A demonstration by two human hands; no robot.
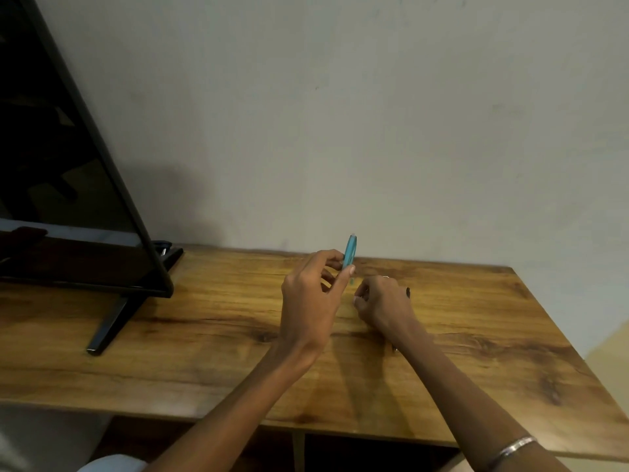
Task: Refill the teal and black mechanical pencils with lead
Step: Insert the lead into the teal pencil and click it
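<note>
Wooden desk (204,335) against pale wall; left hand (308,301) raised, pinching upright teal pencil (349,255); right hand (383,303) low, fingers curled, contents unclear

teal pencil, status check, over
Left hand holds teal pencil upright. Right hand curled low on table, contents unclear. Nothing in the way.

A dark flat screen (64,185) stood on slanted black feet (109,327) at the left of the wood-grain counter (204,335), which ran up against a plain pale wall (374,114).
</note>
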